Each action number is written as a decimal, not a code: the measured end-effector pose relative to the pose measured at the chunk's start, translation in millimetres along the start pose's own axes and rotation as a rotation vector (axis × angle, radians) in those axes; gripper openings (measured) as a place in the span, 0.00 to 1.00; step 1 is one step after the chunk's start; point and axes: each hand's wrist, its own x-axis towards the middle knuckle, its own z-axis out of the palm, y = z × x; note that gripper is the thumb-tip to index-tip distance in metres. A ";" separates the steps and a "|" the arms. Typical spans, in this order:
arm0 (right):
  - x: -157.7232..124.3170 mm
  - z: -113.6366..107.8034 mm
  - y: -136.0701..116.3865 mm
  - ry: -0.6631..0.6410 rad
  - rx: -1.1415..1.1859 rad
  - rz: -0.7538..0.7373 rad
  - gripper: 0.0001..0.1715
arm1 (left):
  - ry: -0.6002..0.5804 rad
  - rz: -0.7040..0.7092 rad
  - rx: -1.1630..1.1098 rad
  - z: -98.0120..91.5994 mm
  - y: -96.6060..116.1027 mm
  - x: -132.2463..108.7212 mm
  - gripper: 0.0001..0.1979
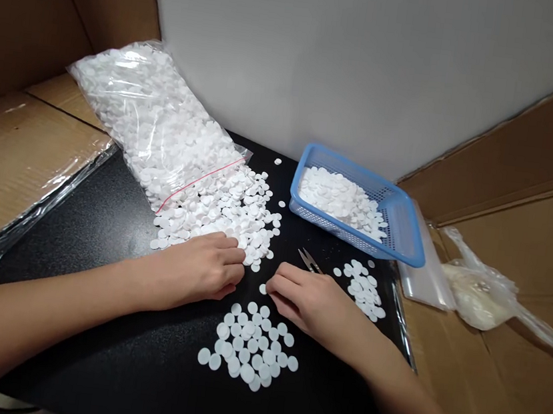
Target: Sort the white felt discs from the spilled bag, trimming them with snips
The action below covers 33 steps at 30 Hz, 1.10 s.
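My left hand is closed, knuckles up, at the near edge of a heap of small white round discs. Its fingertips are hidden, so I cannot make out what is in them. Across a narrow gap, my right hand has its fingers pinched together at a single white disc. Just behind that hand lies a pair of thread snips, partly covered by it. Loose discs are spread on the black table in front of both hands. A smaller group of discs sits right of my right hand.
A large clear zip bag full of discs lies at the back left, its mouth towards the heap. At the back right stands a blue basket part filled with discs. Beyond it are a flat clear bag and a knotted plastic bag on cardboard.
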 end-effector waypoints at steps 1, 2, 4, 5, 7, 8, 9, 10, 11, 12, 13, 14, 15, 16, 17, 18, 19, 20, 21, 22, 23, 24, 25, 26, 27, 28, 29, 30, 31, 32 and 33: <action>-0.1 -2.7 0.3 -0.014 0.075 0.045 0.08 | -0.018 -0.009 -0.070 -1.0 0.2 -0.1 0.08; 0.6 -4.2 0.1 -0.004 0.148 0.093 0.07 | -0.034 -0.033 -0.141 -2.3 -0.2 -0.1 0.07; 3.4 -3.5 -1.0 0.068 0.243 0.174 0.08 | -0.024 -0.117 -0.231 -5.1 -2.4 -0.2 0.05; 5.2 -1.2 -2.0 0.111 0.258 0.200 0.08 | -0.007 -0.165 -0.235 -6.3 -4.0 -0.1 0.05; 8.9 5.9 -4.1 0.170 0.244 0.225 0.07 | 0.033 -0.243 -0.200 -7.7 -7.7 -0.1 0.07; 10.6 10.1 -5.2 0.188 0.223 0.230 0.06 | 0.049 -0.269 -0.181 -7.9 -9.3 0.0 0.08; 12.3 14.3 -6.2 0.204 0.195 0.231 0.06 | 0.063 -0.287 -0.166 -8.0 -10.7 0.0 0.09; 13.8 18.1 -7.0 0.220 0.159 0.230 0.06 | 0.071 -0.300 -0.156 -7.9 -11.7 0.0 0.09; 15.4 21.4 -7.6 0.234 0.115 0.217 0.07 | 0.078 -0.307 -0.151 -8.0 -12.5 -0.1 0.09; 16.8 24.0 -8.1 0.245 0.062 0.194 0.08 | 0.081 -0.311 -0.148 -8.2 -13.0 -0.1 0.09; 18.1 25.8 -8.3 0.255 0.006 0.162 0.10 | 0.080 -0.314 -0.147 -8.8 -13.2 -0.2 0.09; 19.3 26.8 -8.5 0.265 -0.048 0.128 0.12 | 0.076 -0.315 -0.149 -9.7 -13.3 -0.3 0.09; 20.2 27.0 -8.7 0.275 -0.094 0.101 0.14 | 0.069 -0.317 -0.154 -10.9 -13.2 -0.6 0.09; 20.9 26.6 -8.9 0.288 -0.121 0.084 0.16 | 0.058 -0.316 -0.161 -12.3 -13.0 -0.9 0.08; 21.3 25.7 -9.3 0.301 -0.119 0.084 0.16 | 0.040 -0.308 -0.169 -13.7 -12.5 -1.3 0.07; 21.4 24.2 -9.9 0.315 -0.080 0.106 0.15 | 0.015 -0.290 -0.175 -14.8 -11.7 -1.8 0.05; 21.3 22.4 -10.7 0.320 -0.001 0.143 0.14 | -0.014 -0.265 -0.173 -15.3 -10.8 -2.3 0.04; 21.1 20.3 -11.5 0.315 0.106 0.192 0.12 | -0.040 -0.234 -0.161 -15.1 -9.6 -2.9 0.05; 20.9 18.0 -12.3 0.295 0.225 0.247 0.10 | -0.064 -0.205 -0.141 -14.3 -8.4 -3.5 0.07; 20.6 15.5 -12.8 0.262 0.337 0.299 0.10 | -0.081 -0.182 -0.117 -12.8 -7.3 -4.0 0.09; 20.2 13.1 -12.9 0.221 0.423 0.346 0.10 | -0.091 -0.167 -0.095 -10.9 -6.3 -4.6 0.10; 19.7 10.6 -12.5 0.183 0.474 0.385 0.10 | -0.091 -0.159 -0.076 -8.9 -5.6 -5.2 0.11; 19.0 8.2 -11.6 0.155 0.491 0.416 0.10 | -0.087 -0.152 -0.061 -7.2 -5.2 -5.7 0.10; 18.2 6.0 -10.2 0.137 0.488 0.442 0.10 | -0.079 -0.147 -0.052 -5.9 -5.3 -6.2 0.09; 17.1 3.9 -8.5 0.127 0.476 0.460 0.10 | -0.067 -0.138 -0.046 -5.0 -5.8 -6.6 0.08; 15.9 1.9 -6.6 0.125 0.462 0.472 0.09 | -0.054 -0.125 -0.041 -4.5 -6.5 -6.9 0.06; 14.6 0.1 -4.8 0.127 0.451 0.475 0.08 | -0.042 -0.110 -0.035 -4.4 -7.4 -7.1 0.06; 13.4 -1.5 -3.1 0.132 0.441 0.469 0.07 | -0.032 -0.098 -0.030 -4.4 -8.4 -7.1 0.06; 12.3 -2.8 -1.9 0.137 0.433 0.455 0.07 | -0.016 -0.091 -0.027 -4.5 -9.1 -6.9 0.07; 11.6 -3.7 -1.1 0.143 0.424 0.438 0.07 | -0.001 -0.092 -0.031 -4.5 -9.5 -6.6 0.07; 11.2 -4.1 -0.9 0.145 0.416 0.418 0.08 | 0.009 -0.102 -0.054 -4.6 -9.5 -6.0 0.07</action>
